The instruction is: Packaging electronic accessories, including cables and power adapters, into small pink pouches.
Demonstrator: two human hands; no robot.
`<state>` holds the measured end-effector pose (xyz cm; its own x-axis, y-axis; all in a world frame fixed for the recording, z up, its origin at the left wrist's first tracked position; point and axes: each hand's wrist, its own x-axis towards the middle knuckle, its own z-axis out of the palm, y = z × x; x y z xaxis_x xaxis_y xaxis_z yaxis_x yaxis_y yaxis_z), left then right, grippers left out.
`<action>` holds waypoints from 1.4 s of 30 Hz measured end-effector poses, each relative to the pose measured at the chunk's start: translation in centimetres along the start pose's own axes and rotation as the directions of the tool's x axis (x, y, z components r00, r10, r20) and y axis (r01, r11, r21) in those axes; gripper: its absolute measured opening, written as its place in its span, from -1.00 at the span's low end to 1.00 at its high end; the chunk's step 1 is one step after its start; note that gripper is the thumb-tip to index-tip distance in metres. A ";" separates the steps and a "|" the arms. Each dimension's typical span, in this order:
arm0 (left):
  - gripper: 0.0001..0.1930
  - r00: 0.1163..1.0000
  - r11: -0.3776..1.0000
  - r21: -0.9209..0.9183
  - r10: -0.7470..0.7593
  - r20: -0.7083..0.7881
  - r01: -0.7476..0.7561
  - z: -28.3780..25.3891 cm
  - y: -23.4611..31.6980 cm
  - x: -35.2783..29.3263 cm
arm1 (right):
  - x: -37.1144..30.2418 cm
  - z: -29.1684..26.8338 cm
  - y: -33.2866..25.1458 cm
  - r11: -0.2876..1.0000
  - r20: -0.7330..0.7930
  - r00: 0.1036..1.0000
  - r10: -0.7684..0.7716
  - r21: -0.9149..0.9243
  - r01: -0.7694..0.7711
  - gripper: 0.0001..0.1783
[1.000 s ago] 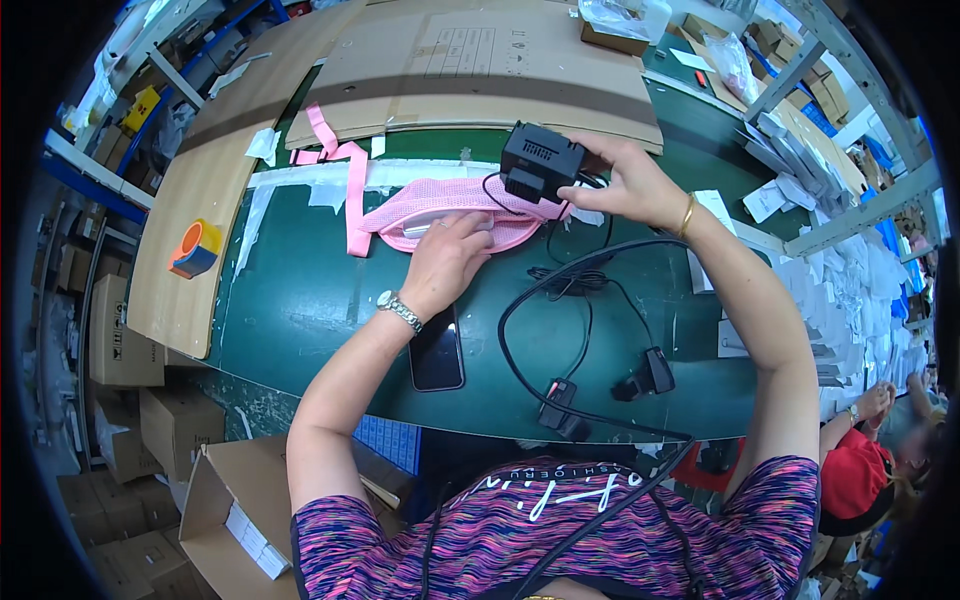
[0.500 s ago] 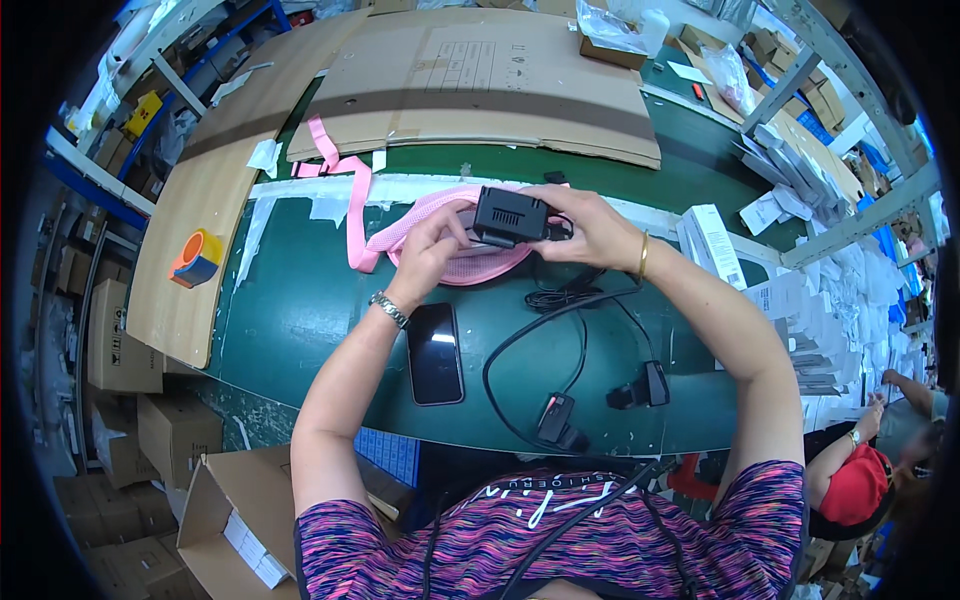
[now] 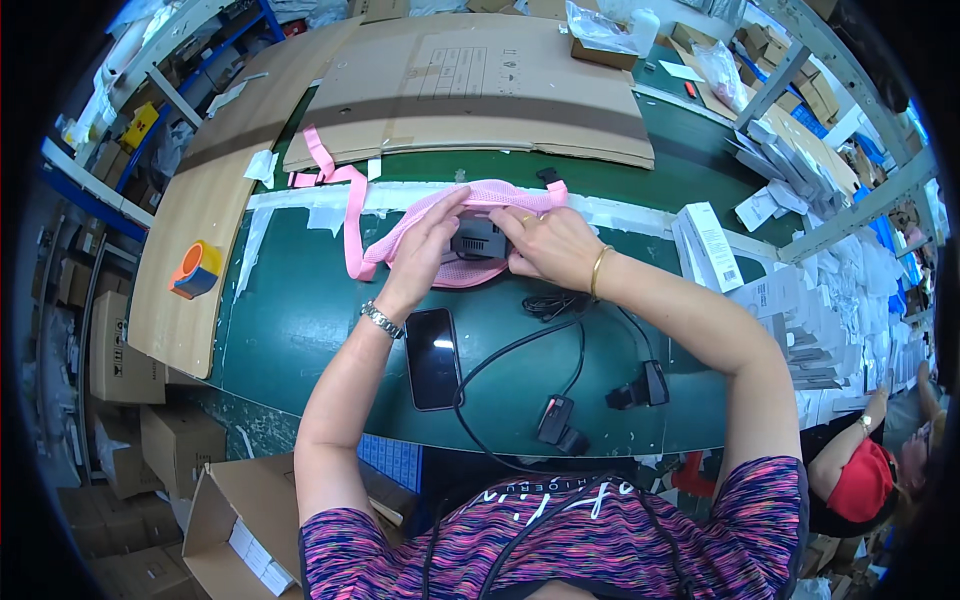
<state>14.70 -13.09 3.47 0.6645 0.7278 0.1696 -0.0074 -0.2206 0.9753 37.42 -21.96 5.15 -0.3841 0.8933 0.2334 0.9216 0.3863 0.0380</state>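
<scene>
Pink mesh waist pouch lies mid-table, mouth open; black rectangular vented box sits in the opening, between the hands. Head view, the only one: left hand has fingers extended along pouch's left side, contact side hidden, can't tell if it pinches fabric. Right hand has fingers bent at box's right end; gripping box or pouch edge, can't tell. Progress, judged: box looks mostly in; left over: mouth unclosed, pink webbing strap unfastened, black buckle loose, thin black cable coil outside. Surface: green tabletop, scuffed, with black glass-faced phone, two black connectors near front edge, flat brown cardboard sheet at back, orange-yellow-blue tape roll on wooden board at left. Room: cluttered shelving both sides, open brown carton lower left, co-worker in red cap at right.
</scene>
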 end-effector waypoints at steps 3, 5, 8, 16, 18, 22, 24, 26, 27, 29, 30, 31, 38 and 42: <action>-0.44 1.000 0.996 0.090 -0.008 -0.020 0.010 0.1 -0.3 0.0 | 0.1 0.1 -0.4 0.999 -0.023 1.000 0.019 -0.050 -0.021 -0.41; -0.45 0.999 0.986 0.169 0.018 -0.028 -0.013 0.1 -0.6 -0.1 | 0.3 -0.3 -0.9 0.997 -0.034 0.999 0.027 -0.075 -0.029 -0.43; -0.46 0.991 0.936 0.339 0.116 -0.062 -0.088 0.5 -0.6 -0.4 | 0.9 -0.9 -1.5 0.987 0.055 0.991 0.119 -0.113 -0.112 -0.52; -0.75 0.899 0.667 0.729 0.401 -0.178 -0.153 1.8 -1.2 0.3 | 2.4 0.4 -2.4 0.946 0.002 0.977 0.215 -0.250 -0.208 -0.75; -0.80 0.904 0.645 0.758 0.378 -0.199 -0.102 2.0 -0.8 0.8 | 3.1 1.4 -3.1 0.928 0.001 0.974 0.227 -0.304 -0.216 -0.79; -0.88 0.911 0.652 0.754 0.354 -0.211 -0.079 2.9 0.7 1.6 | 4.2 2.3 -2.8 0.889 0.062 0.954 0.293 -0.386 -0.248 -0.84; -0.87 0.935 0.629 0.776 0.299 -0.190 -0.043 2.8 1.6 1.5 | 5.0 1.4 -2.7 0.906 0.196 0.918 0.345 -0.324 -0.272 -0.80; -0.86 0.946 0.619 0.785 0.270 -0.180 -0.028 2.6 1.4 1.8 | 4.7 0.9 -2.7 0.920 0.191 0.927 0.323 -0.293 -0.260 -0.80; -0.86 0.913 0.632 0.762 0.380 -0.146 -0.141 2.2 0.4 2.5 | 4.4 0.6 -2.7 0.933 0.186 0.935 0.302 -0.261 -0.250 -0.79; -0.87 0.805 0.611 0.708 0.585 -0.100 -0.356 1.1 -1.1 3.1 | 4.3 -0.1 -2.8 0.947 0.178 0.946 0.271 -0.223 -0.229 -0.78; -0.87 0.804 0.613 0.704 0.586 -0.100 -0.360 1.1 -1.6 3.2 | 4.2 -0.6 -2.5 0.943 0.172 0.935 0.311 -0.181 -0.280 -0.69; -0.87 0.867 0.746 0.574 0.485 -0.119 -0.338 1.1 -2.0 3.2 | 4.2 -1.0 -2.2 0.934 0.168 0.922 0.349 -0.138 -0.329 -0.60; -0.90 0.981 0.969 0.199 0.166 -0.097 -0.144 1.5 -2.0 3.3 | 2.7 2.0 2.0 0.761 0.093 0.826 0.556 0.342 -0.551 -0.10; -0.89 0.967 0.940 0.250 0.252 -0.041 -0.234 1.4 -2.9 3.5 | 3.6 3.5 1.9 0.712 0.052 0.801 0.596 0.427 -0.557 0.06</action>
<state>18.10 -10.81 1.02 0.6100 0.6749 0.4152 0.0241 -0.5396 0.8416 37.60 -17.22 2.65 0.2387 0.9579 0.1594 0.8465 -0.1248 -0.5175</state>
